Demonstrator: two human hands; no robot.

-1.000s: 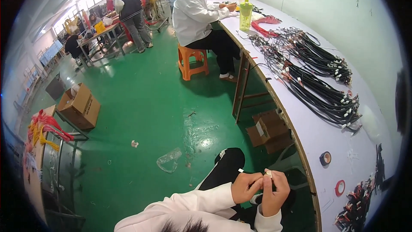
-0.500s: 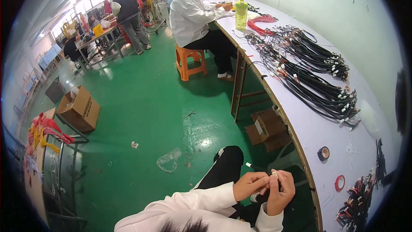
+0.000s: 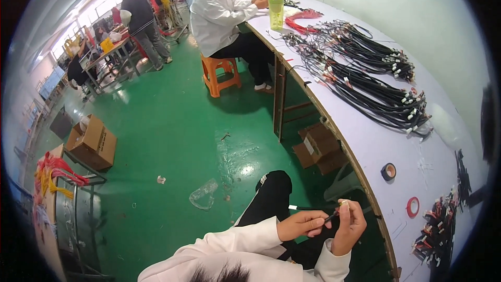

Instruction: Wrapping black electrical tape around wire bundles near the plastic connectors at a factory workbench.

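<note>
Over my lap, my left hand (image 3: 303,224) is closed round a black cable (image 3: 311,208). One end of the cable, with a white connector (image 3: 293,207), sticks out to the left above that hand. My right hand (image 3: 348,228) is raised just beside it, thumb and fingers pinched on the cable's other end. A small pale piece, likely a connector, shows at those fingertips, partly covered. The hands are slightly apart, with a short length of cable between them.
The table (image 3: 365,151) curves along my right, bearing bundles of black cables (image 3: 365,94), black tape (image 3: 388,172), red tape (image 3: 413,207) and shorter wire bundles (image 3: 437,230). A cardboard box (image 3: 321,149) lies beneath. Ahead, a person (image 3: 222,21) sits on an orange stool (image 3: 220,75).
My hands have moved apart a little, the right one up and to the right. More of the black cable shows. The whole view has shifted slightly.
</note>
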